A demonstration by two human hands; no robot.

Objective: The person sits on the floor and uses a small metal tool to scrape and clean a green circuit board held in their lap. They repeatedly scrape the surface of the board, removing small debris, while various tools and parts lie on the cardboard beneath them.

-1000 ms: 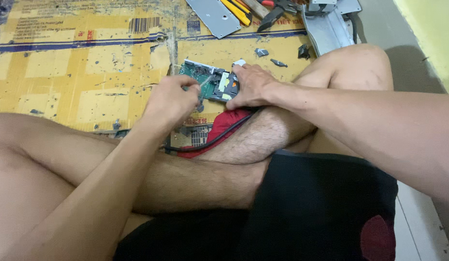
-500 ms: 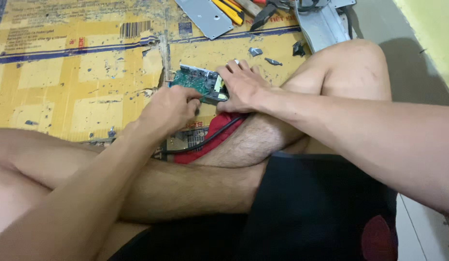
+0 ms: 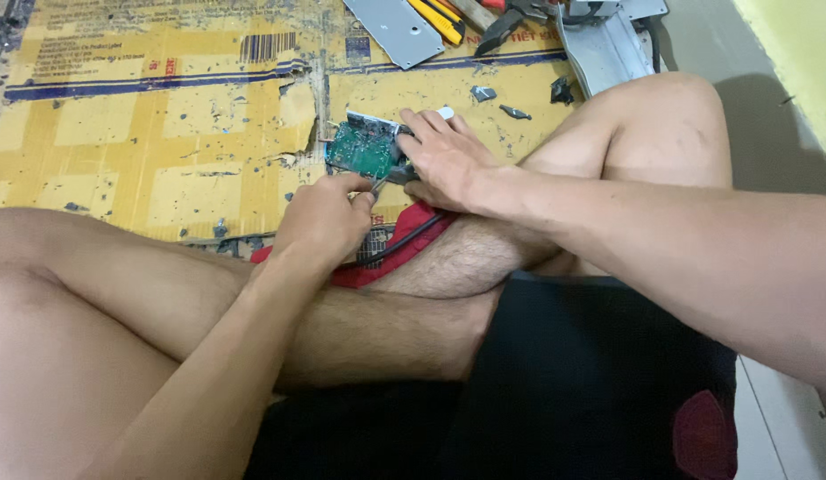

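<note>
A small green rectangular circuit board [image 3: 361, 149] with a pale metal edge along its far side lies on the flattened yellow cardboard sheet [image 3: 155, 133] that covers the floor, just in front of the person's crossed bare legs. Its green face is turned up and dotted with tiny solder points, though the finer parts are too small to make out. The right hand [image 3: 441, 158] lies over the board's right end with fingers curled down onto it, pinning it in place, and a bit of white plastic peeks out beyond the fingertips. The left hand [image 3: 322, 218] is bunched into a loose fist near the board's near edge, thumb and forefinger pinched on a thin metal tool [image 3: 377, 184] whose tip points toward the board; what kind of tool it is cannot be told. A black cable [image 3: 404, 242] runs from under the hands across a red object [image 3: 404, 227] tucked against the shin. The cardboard is torn and speckled with dark marks. At its far edge lie a flat grey metal plate [image 3: 397, 28], yellow-handled tools [image 3: 435, 18], dark pliers [image 3: 502, 31] and a bent grey metal housing [image 3: 604, 44], with a few small dark metal bits [image 3: 512, 111] scattered nearer the knee.
</note>
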